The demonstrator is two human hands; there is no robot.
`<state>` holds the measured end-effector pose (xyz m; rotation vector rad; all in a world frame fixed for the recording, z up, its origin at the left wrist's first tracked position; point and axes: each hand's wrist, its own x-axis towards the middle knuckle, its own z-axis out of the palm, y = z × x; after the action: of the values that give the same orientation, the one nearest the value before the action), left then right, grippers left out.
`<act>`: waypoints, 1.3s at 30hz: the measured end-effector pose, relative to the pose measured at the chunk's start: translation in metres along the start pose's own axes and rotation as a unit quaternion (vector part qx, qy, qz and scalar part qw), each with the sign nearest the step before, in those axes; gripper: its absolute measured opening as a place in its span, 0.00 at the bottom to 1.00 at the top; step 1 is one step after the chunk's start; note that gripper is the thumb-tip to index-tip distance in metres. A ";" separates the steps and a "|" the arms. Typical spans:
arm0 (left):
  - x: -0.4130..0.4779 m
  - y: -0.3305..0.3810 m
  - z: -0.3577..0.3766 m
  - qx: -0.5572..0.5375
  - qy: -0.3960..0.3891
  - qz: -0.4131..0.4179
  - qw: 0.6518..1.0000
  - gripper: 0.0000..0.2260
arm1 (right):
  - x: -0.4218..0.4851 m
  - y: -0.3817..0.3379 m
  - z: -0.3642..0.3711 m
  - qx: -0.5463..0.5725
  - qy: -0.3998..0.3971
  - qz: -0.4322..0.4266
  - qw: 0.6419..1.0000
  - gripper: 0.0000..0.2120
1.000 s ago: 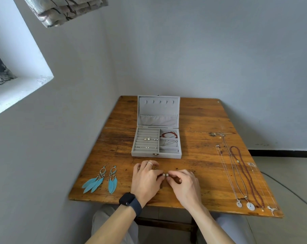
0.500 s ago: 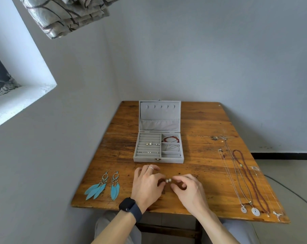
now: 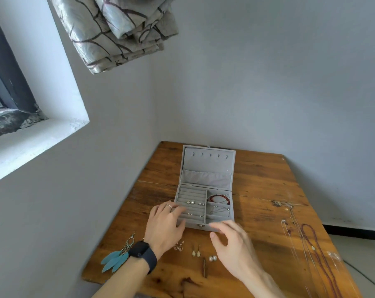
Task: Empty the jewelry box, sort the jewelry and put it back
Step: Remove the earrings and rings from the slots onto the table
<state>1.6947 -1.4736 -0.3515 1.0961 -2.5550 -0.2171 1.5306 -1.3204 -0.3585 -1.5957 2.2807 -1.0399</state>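
Left hand [image 3: 165,226] (loosely open) at jewelry box [image 3: 208,166]

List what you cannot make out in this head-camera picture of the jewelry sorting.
- Teal feather earrings: head view, tops hidden behind the left wrist's black watch.
- Dark red bead necklace: cut off by the bottom edge.
- Small studs in the grey velvet jewelry box: too small to identify.
- Right hand: motion-blurred, fingertips indistinct.
- Box's front-left corner: covered by the left hand.

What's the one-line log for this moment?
left hand: open, fingers over grey felt jewelry box | right hand: open, empty | round white earrings: on wooden table
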 end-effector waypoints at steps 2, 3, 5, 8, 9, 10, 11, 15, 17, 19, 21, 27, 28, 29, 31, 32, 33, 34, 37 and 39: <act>0.016 -0.008 -0.001 0.015 -0.006 -0.005 1.000 0.18 | 0.021 -0.005 0.000 -0.019 -0.002 -0.016 1.000 0.12; 0.024 -0.012 0.000 0.020 -0.008 -0.005 1.000 0.18 | 0.032 -0.007 0.001 -0.026 -0.002 -0.023 0.999 0.13; 0.039 -0.017 0.001 0.028 -0.011 -0.001 1.000 0.19 | 0.053 -0.009 0.004 -0.037 -0.008 -0.031 0.999 0.14; 0.057 -0.020 0.007 0.052 -0.020 0.005 0.998 0.18 | 0.080 -0.009 0.014 -0.061 -0.027 -0.042 0.997 0.15; 0.062 -0.020 0.009 0.056 -0.024 0.003 0.998 0.18 | 0.088 -0.009 0.018 -0.072 -0.031 -0.043 0.996 0.16; 0.067 -0.020 0.011 0.056 -0.026 -0.002 0.998 0.18 | 0.096 -0.008 0.022 -0.086 -0.032 -0.045 0.995 0.16; 0.071 -0.020 0.013 0.055 -0.028 -0.006 0.998 0.17 | 0.102 -0.007 0.027 -0.103 -0.033 -0.047 0.993 0.17; 0.081 -0.020 0.023 0.044 -0.038 -0.012 0.998 0.15 | 0.122 -0.001 0.044 -0.180 -0.045 -0.046 0.982 0.18; 0.082 -0.021 0.026 0.036 -0.047 -0.012 0.998 0.14 | 0.127 0.002 0.049 -0.206 -0.048 -0.039 0.977 0.18; 0.082 -0.023 0.028 0.026 -0.054 -0.010 0.998 0.13 | 0.128 0.005 0.054 -0.215 -0.052 -0.040 0.974 0.17; 0.080 -0.024 0.028 0.009 -0.056 -0.015 0.998 0.13 | 0.129 0.007 0.057 -0.212 -0.054 -0.046 0.975 0.16; 0.078 -0.018 0.023 -0.037 -0.054 -0.055 0.996 0.11 | 0.130 0.004 0.056 -0.136 -0.047 -0.032 0.989 0.12; 0.076 -0.017 0.021 -0.052 -0.047 -0.065 0.995 0.10 | 0.128 0.003 0.053 -0.111 -0.043 -0.024 0.993 0.11; 0.073 -0.016 0.019 -0.068 -0.038 -0.076 0.994 0.08 | 0.126 0.001 0.049 -0.085 -0.035 -0.015 0.996 0.10; 0.068 -0.014 0.014 -0.098 -0.020 -0.094 0.991 0.07 | 0.118 -0.001 0.038 -0.033 -0.012 0.003 0.999 0.08; 0.064 -0.013 0.011 -0.112 -0.014 -0.099 0.989 0.07 | 0.111 -0.002 0.031 0.004 0.000 0.016 1.000 0.07; 0.059 -0.011 0.008 -0.127 -0.009 -0.102 0.987 0.07 | 0.102 -0.002 0.023 0.048 0.011 0.031 0.998 0.06; 0.053 -0.009 0.006 -0.145 -0.004 -0.101 0.984 0.07 | 0.091 -0.001 0.016 0.086 0.020 0.049 0.995 0.04; 0.030 0.000 0.003 -0.203 0.003 -0.079 0.976 0.06 | 0.049 0.005 0.000 0.143 0.041 0.103 0.984 0.04; 0.013 0.010 0.005 -0.226 -0.002 -0.053 0.973 0.07 | 0.017 0.013 -0.006 0.160 0.051 0.123 0.978 0.05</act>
<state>1.6777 -1.4760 -0.3498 1.0467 -2.2845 -0.7846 1.5106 -1.3301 -0.3584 -1.1295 2.1625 -1.3619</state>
